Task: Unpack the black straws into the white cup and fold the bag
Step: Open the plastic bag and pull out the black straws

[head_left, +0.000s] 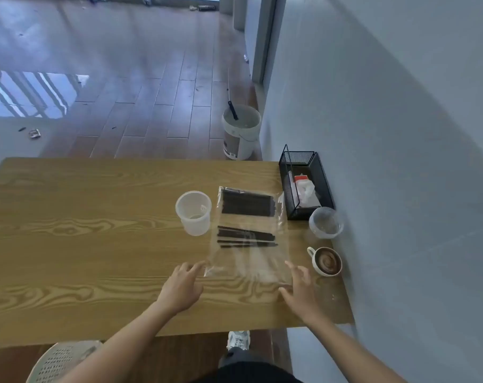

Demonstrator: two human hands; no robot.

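Your left hand (pixel 181 288) and right hand (pixel 299 288), both spread wide, flank bag (pixel 248 261) mouth; straws (pixel 247 207) inside. Next: pinch mouth open, cup (pixel 194 212) at 10 o'clock.

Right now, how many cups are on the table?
3: the white cup left of the bag, a clear cup by the black mesh basket, and a small handled coffee cup near the right hand. None looks hidden.

Glossy clear plastic bag (pixel 248 236) on a smooth wood-grain table (pixel 83 230) (translucent plastic cup (pixel 194 212) beside it)
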